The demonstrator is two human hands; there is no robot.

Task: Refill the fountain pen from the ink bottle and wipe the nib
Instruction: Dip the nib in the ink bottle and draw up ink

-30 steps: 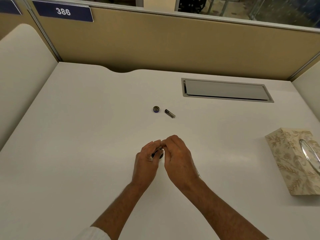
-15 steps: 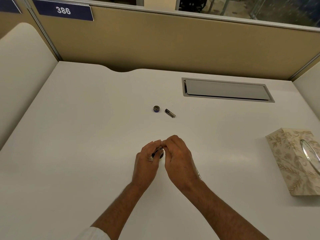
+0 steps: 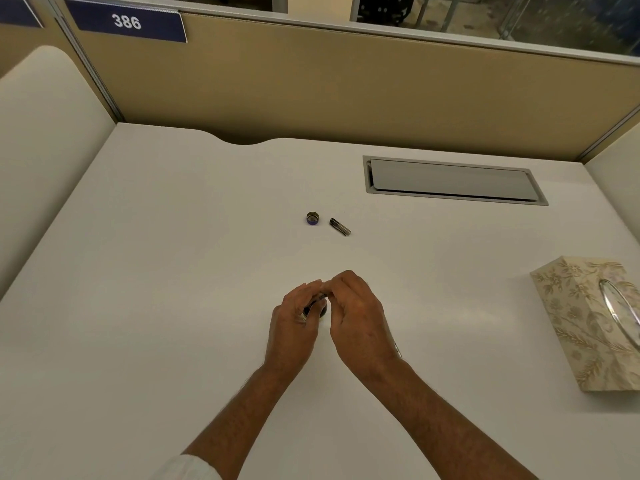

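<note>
My left hand and my right hand meet at the middle of the white desk. Between them stands a small dark ink bottle, mostly hidden; my left hand's fingers curl round it. The fingertips of my right hand pinch a thin dark fountain pen just above the bottle's mouth. The nib is hidden. Farther back lie the round bottle cap, its blue inside facing up, and a short dark pen piece.
A floral tissue box sits at the desk's right edge. A grey cable hatch is set into the desk at the back right. A tan partition closes off the back. A thin silvery piece shows beside my right wrist.
</note>
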